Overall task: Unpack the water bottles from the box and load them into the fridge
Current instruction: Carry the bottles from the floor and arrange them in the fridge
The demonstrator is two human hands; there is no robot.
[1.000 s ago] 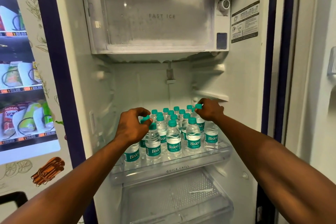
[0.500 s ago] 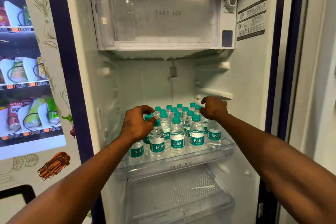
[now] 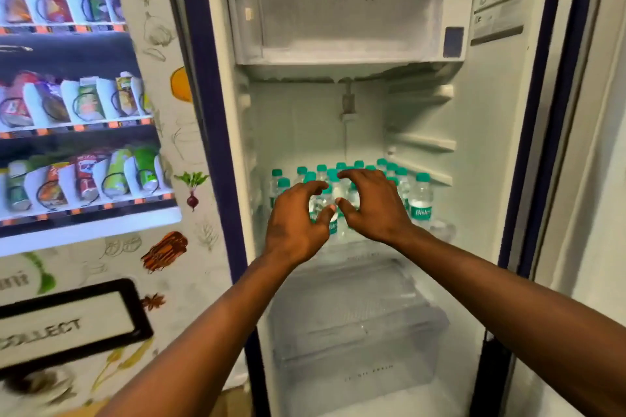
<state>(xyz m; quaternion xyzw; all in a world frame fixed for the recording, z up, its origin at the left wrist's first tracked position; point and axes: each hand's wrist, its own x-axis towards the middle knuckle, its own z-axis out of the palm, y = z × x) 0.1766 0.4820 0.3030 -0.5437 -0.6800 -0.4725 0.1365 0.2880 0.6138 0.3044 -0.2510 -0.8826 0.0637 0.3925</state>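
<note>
The open fridge [image 3: 484,159] holds several small water bottles [image 3: 420,203] with green caps and green labels, packed in rows on its glass shelf [image 3: 440,230]. My left hand [image 3: 294,220] and my right hand [image 3: 372,206] hover close together in front of the front row. Their fingers are spread and loosely bent, and neither hand holds a bottle. The hands hide the middle front bottles. The box is not in view.
A frosted freezer compartment [image 3: 352,0] marked FAST ICE sits above the shelf. Below is a clear crisper drawer [image 3: 355,332]. A snack vending machine [image 3: 78,105] stands to the left, with a COLLECT flap [image 3: 67,325]. The fridge door edge [image 3: 555,112] is on the right.
Both hands let go of the bottle caps at the row's ends and drew back toward the middle, now close together. The view shifted right and down.
</note>
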